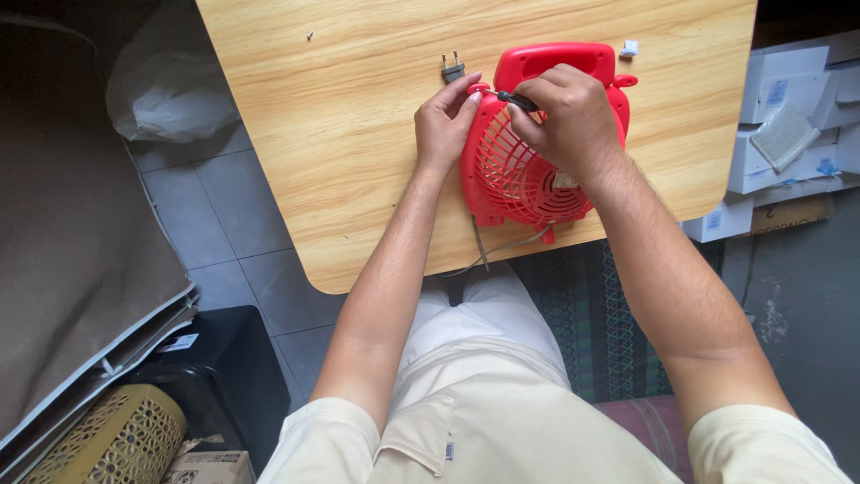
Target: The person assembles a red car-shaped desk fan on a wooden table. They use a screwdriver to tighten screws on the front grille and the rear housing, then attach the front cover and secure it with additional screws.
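A small red plastic fan [524, 175] lies face up on a light wooden table [340, 134], its grille toward me. My left hand [445, 121] rests on the fan's left rim, fingertips at its upper edge. My right hand [569, 116] lies over the grille and grips a small black-handled screwdriver [517, 100], whose thin tip points left to the rim by my left fingers. The fan's black plug [451, 68] lies on the table just above my left hand. Its grey cord [502, 246] hangs off the near table edge.
A tiny screw [310, 36] lies near the table's far left, and a small white piece [630, 48] sits beside the fan's top right. White boxes [788, 116] are stacked at the right, a black bin [219, 358] and a yellow basket [116, 439] on the floor at left.
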